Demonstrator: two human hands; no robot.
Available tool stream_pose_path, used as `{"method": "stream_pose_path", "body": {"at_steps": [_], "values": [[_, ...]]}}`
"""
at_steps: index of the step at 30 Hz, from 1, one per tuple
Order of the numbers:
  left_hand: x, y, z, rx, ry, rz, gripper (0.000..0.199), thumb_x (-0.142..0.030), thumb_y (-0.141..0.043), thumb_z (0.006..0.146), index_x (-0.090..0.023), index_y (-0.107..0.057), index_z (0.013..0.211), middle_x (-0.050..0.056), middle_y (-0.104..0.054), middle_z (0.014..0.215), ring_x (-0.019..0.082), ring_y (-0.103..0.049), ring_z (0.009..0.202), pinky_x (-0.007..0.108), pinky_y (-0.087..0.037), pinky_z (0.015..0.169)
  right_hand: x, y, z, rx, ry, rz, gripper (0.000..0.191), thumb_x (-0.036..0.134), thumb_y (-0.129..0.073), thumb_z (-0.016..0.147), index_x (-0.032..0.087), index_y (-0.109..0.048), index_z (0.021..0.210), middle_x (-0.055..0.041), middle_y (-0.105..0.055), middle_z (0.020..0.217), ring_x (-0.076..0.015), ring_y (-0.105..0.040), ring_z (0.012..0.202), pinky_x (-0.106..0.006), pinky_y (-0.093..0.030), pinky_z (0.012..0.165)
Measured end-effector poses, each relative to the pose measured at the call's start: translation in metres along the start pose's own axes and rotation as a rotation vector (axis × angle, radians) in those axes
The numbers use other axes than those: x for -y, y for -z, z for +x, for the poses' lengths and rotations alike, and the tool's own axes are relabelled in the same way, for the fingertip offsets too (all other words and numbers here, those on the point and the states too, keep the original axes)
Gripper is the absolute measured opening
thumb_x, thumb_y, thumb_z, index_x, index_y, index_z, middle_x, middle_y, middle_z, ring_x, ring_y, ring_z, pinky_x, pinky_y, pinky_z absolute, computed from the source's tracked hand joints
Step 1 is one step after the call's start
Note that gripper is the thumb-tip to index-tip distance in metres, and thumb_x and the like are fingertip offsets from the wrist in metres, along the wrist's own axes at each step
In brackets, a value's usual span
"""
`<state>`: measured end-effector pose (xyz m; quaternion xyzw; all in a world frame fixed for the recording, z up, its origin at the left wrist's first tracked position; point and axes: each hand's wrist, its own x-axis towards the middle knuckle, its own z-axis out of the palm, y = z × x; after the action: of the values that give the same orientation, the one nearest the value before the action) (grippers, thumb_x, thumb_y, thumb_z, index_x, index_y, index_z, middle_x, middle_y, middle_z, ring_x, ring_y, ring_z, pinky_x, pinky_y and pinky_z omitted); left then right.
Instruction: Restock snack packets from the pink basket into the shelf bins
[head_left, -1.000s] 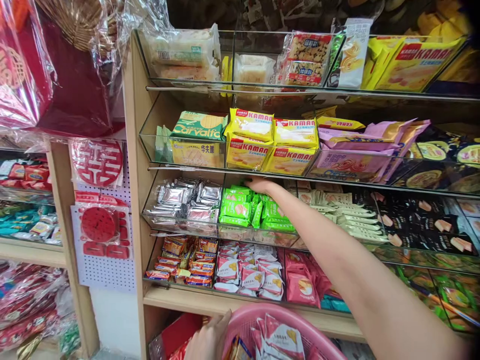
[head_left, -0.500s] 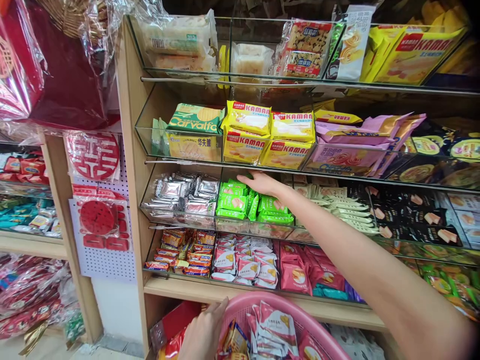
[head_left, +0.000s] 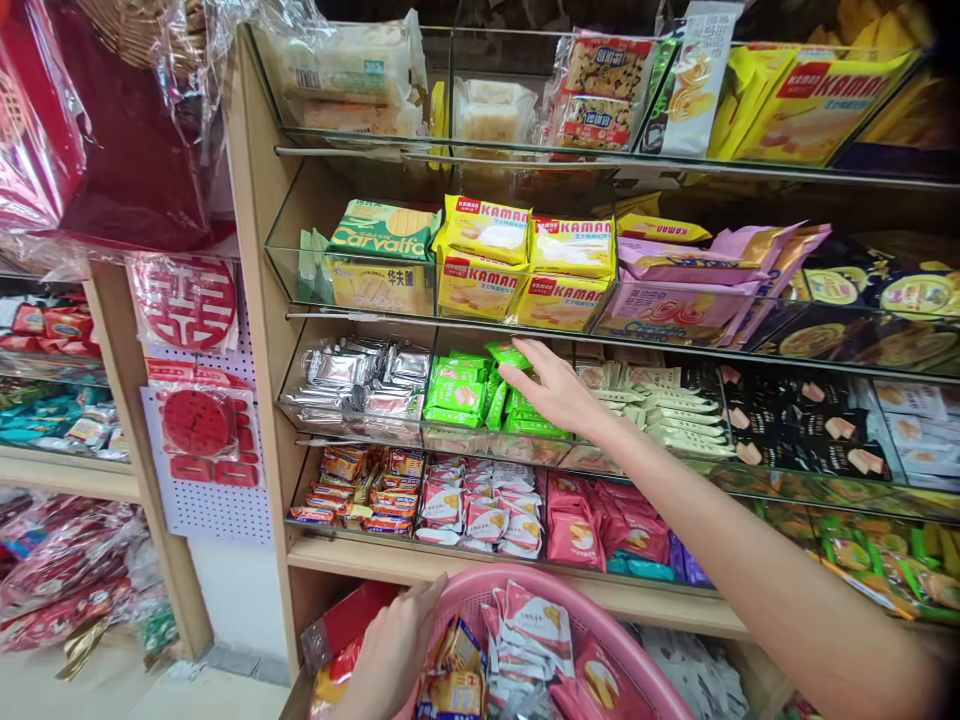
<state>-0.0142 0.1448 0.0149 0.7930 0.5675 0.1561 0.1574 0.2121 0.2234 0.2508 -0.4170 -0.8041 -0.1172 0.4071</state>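
My right hand [head_left: 559,385] reaches into the middle shelf compartment, with a small green snack packet [head_left: 507,354] tilted between its thumb and fingertips. Beneath and beside it lie several more green packets [head_left: 457,395]. At the bottom, my left hand [head_left: 394,645] grips the rim of a pink plastic basket [head_left: 600,610], its fingertips partly out of sight. Inside the basket are white-and-pink packets [head_left: 534,630], orange-brown wrapped snacks [head_left: 454,690] and a red-pink packet [head_left: 592,680].
Clear dividers and front panels edge the shelves. Silver packets [head_left: 337,368] lie left of the green ones, pale packets [head_left: 675,410] to the right. Yellow wafer packs [head_left: 484,235] stand on the shelf above. A wooden upright [head_left: 262,350] borders the shelving on the left.
My right hand has shifted slightly right, and a green packet now shows raised at its fingertips. My left hand stays at the basket rim. The view has shifted a little.
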Motion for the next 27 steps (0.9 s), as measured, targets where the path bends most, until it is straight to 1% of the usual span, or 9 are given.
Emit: {"method": "stream_pose_path", "body": {"at_steps": [3,7,10,12,15,17,20,23,27], "values": [[0.000,-0.001,-0.001,-0.012,-0.014,-0.017,0.044,-0.022,-0.030,0.089,-0.028,-0.046,0.130,0.001,-0.052,0.130,0.019,-0.054,0.112,0.023,-0.044,0.084,0.005,0.008,-0.023,-0.045,0.054,0.054,0.054,0.046,-0.046,0.087,0.014,-0.043,0.130,-0.0117,-0.043,0.135,-0.0208,-0.039,0.124,-0.036,-0.033,0.103],[-0.001,0.000,-0.002,-0.011,-0.022,-0.020,0.044,-0.022,-0.030,0.089,-0.027,-0.045,0.130,0.002,-0.054,0.128,0.019,-0.055,0.110,0.022,-0.045,0.082,0.021,0.020,-0.058,-0.154,0.088,0.105,0.053,0.036,-0.057,0.083,0.020,-0.042,0.131,-0.0080,-0.043,0.136,-0.0195,-0.039,0.125,-0.038,-0.030,0.106],[-0.002,0.001,-0.002,-0.007,-0.028,-0.004,0.044,-0.022,-0.030,0.090,-0.027,-0.045,0.130,0.002,-0.056,0.125,0.019,-0.056,0.108,0.024,-0.045,0.082,0.038,0.020,-0.095,-0.212,0.031,0.227,0.050,0.031,-0.061,0.080,0.025,-0.045,0.128,-0.0059,-0.045,0.134,-0.0200,-0.040,0.124,-0.041,-0.030,0.107],[-0.002,0.001,-0.001,-0.016,-0.038,-0.009,0.042,-0.025,-0.029,0.091,-0.027,-0.046,0.130,0.002,-0.057,0.124,0.019,-0.056,0.108,0.025,-0.044,0.084,0.051,0.016,-0.123,-0.211,-0.056,0.406,0.049,0.032,-0.064,0.078,0.026,-0.049,0.124,-0.0059,-0.046,0.133,-0.0221,-0.040,0.124,-0.044,-0.031,0.106],[0.000,0.000,0.002,-0.022,-0.056,-0.018,0.042,-0.025,-0.029,0.091,-0.025,-0.046,0.130,0.003,-0.057,0.124,0.019,-0.054,0.111,0.026,-0.041,0.090,0.072,0.007,-0.163,-0.152,-0.254,0.726,0.042,0.041,-0.062,0.078,0.028,-0.054,0.118,-0.0066,-0.047,0.132,-0.0244,-0.039,0.125,-0.046,-0.033,0.104],[0.000,0.000,0.004,-0.022,-0.075,-0.025,0.042,-0.025,-0.030,0.091,-0.025,-0.047,0.129,0.004,-0.057,0.124,0.019,-0.054,0.111,0.026,-0.040,0.092,0.084,0.002,-0.184,-0.104,-0.402,0.865,0.033,0.045,-0.056,0.082,0.029,-0.059,0.110,-0.0064,-0.050,0.128,-0.0240,-0.041,0.124,-0.046,-0.034,0.103],[-0.001,0.001,0.007,-0.011,-0.088,-0.045,0.041,-0.026,-0.031,0.091,-0.025,-0.049,0.127,0.005,-0.060,0.119,0.020,-0.056,0.108,0.026,-0.042,0.089,0.096,-0.008,-0.209,-0.023,-0.574,0.994,0.021,0.039,-0.054,0.085,0.027,-0.062,0.100,-0.0050,-0.054,0.125,-0.0217,-0.044,0.121,-0.043,-0.032,0.104],[-0.002,0.002,0.008,-0.001,-0.097,-0.056,0.041,-0.027,-0.031,0.090,-0.024,-0.050,0.127,0.005,-0.060,0.119,0.020,-0.056,0.108,0.026,-0.042,0.089,0.103,-0.018,-0.226,0.110,-0.664,1.091,0.018,0.034,-0.056,0.084,0.025,-0.062,0.099,-0.0046,-0.053,0.125,-0.0202,-0.046,0.118,-0.039,-0.032,0.103],[-0.001,0.000,0.008,-0.032,-0.131,-0.050,0.041,-0.028,-0.030,0.091,-0.022,-0.051,0.126,0.005,-0.060,0.120,0.019,-0.055,0.110,0.025,-0.042,0.090,0.112,-0.032,-0.244,0.270,-0.685,1.168,0.022,0.030,-0.061,0.080,0.025,-0.060,0.101,-0.0038,-0.049,0.128,-0.0195,-0.045,0.118,-0.036,-0.035,0.100]]}}
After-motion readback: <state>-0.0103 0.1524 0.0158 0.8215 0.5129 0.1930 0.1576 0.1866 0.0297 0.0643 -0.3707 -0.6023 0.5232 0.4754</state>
